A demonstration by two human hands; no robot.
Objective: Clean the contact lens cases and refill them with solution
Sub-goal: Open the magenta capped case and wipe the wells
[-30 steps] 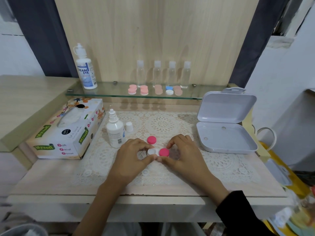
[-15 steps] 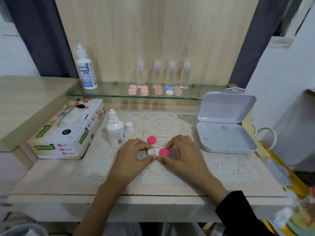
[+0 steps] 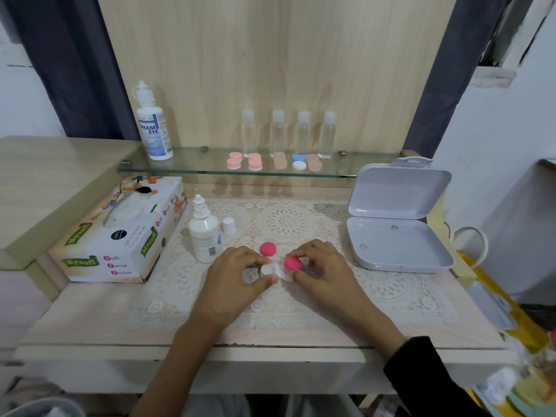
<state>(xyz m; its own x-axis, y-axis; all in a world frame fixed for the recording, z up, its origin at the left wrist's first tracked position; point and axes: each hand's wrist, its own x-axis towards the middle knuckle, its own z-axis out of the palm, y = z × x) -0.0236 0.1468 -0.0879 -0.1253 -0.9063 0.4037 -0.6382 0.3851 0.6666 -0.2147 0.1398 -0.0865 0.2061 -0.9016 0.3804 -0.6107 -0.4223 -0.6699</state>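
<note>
A white contact lens case (image 3: 268, 270) lies on the lace mat in the middle of the table. My left hand (image 3: 237, 284) pinches its open left well between thumb and fingers. My right hand (image 3: 325, 272) grips the pink cap (image 3: 292, 264) on the right well; the cap sits tilted. A second pink cap (image 3: 268, 248) lies loose just behind the case. A small white solution bottle (image 3: 205, 236) stands uncapped to the left, its white cap (image 3: 229, 226) beside it.
A tissue box (image 3: 120, 236) lies at the left. An open white plastic box (image 3: 397, 221) sits at the right. On the glass shelf (image 3: 195, 170) behind stand a large solution bottle (image 3: 152, 130), several clear bottles (image 3: 278, 132) and several lens cases (image 3: 255, 162).
The pink cap under my right hand now sits tilted on the right well; before it lay flat. Both hands stay on the case in the same place.
</note>
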